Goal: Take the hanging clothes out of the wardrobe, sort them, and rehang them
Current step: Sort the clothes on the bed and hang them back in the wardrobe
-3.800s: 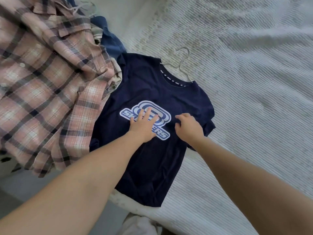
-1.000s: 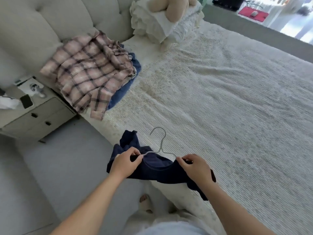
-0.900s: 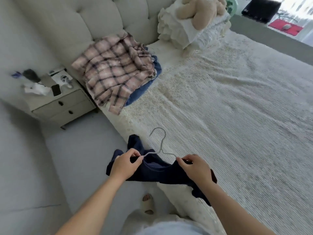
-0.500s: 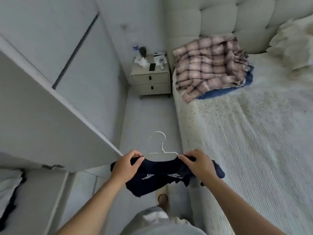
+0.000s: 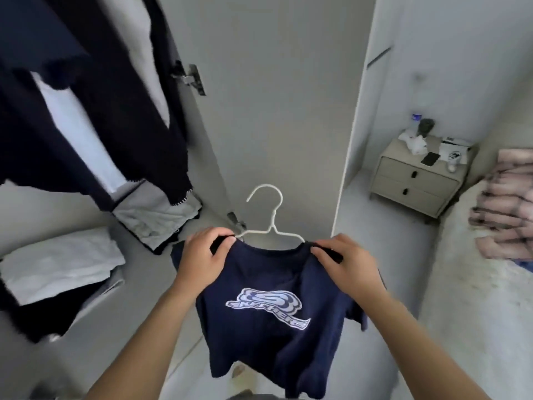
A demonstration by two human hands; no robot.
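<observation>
A navy T-shirt (image 5: pixel 268 336) with a pale blue logo hangs from a white wire hanger (image 5: pixel 269 217), held up in front of the open wardrobe. My left hand (image 5: pixel 203 255) grips the shirt's left shoulder over the hanger arm. My right hand (image 5: pixel 350 262) grips the right shoulder the same way. The hanger's hook points up, free of any rail. Dark garments (image 5: pixel 95 90) hang inside the wardrobe at the upper left. A pink plaid shirt (image 5: pixel 507 209) lies on the bed at the right edge.
The open wardrobe door (image 5: pixel 277 105) stands straight ahead. Folded white cloth (image 5: pixel 57 264) lies on a wardrobe shelf at the left. A beige nightstand (image 5: pixel 418 180) with small items stands at the right, beside the bed (image 5: pixel 476 327).
I have turned from the bed to the wardrobe, carrying the shirt on its hanger. The shirt now hangs down open with its logo showing; before it was bunched between my hands.
</observation>
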